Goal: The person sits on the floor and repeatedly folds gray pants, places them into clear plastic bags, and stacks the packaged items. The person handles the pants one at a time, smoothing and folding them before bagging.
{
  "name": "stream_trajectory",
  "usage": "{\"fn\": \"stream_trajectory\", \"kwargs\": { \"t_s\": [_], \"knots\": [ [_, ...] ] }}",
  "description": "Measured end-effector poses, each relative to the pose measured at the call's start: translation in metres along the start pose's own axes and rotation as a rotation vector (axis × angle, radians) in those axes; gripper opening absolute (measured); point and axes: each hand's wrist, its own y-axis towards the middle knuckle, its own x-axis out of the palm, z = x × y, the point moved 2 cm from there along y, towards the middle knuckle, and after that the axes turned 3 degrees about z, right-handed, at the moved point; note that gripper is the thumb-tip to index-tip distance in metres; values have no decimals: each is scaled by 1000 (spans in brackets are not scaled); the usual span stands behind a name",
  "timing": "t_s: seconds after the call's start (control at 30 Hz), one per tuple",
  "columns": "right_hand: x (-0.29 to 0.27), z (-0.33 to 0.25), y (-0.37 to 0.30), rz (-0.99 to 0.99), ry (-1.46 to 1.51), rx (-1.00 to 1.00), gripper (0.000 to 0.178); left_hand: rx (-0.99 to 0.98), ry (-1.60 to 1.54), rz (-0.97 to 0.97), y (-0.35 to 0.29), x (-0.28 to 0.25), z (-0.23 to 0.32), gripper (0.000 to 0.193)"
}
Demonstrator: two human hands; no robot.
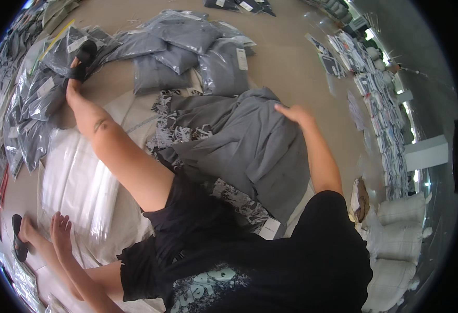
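Observation:
A pile of grey garments (265, 151) with black-and-white patterned trim lies on the floor in front of me. At its far right edge, my right hand (301, 113) closes on the grey cloth. One digit reaches out over the fabric, and the other fingers are mostly hidden. A white tag (269, 228) shows on the near side, by a strip of patterned cloth (239, 198). Off to the left, my left hand (61, 229) is raised with slightly spread fingers and holds nothing. It is nearest to a stack of clear plastic bags (83, 193).
Grey garments in clear bags (182, 36) lie beyond the pile; more bagged garments (36, 99) line the left. My sandalled foot (84, 57) rests against them. Stacks of packed items (377, 104) and stuffed white sacks (401, 240) stand at the right. Pale sheeting (119, 112) covers the floor beneath.

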Motion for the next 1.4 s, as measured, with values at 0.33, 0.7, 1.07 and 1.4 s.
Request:
{"fn": "stream_trajectory", "kwargs": {
  "t_s": [0.33,0.7,1.07,1.4],
  "knots": [
    [-47,121,139,658,934,-102,33,323,116,86,-75,38,29,23],
    [-308,-402,-66,-338,1639,-1328,36,404,-3,61,-77,-17,33,24],
    [-153,-590,-436,-1794,953,-1775,43,1263,271,695,-188,-33,96,76],
    [187,-527,-432,-945,-339,-2127,26,1234,1033,781,-222,-57,-4,43]
  ]
}}
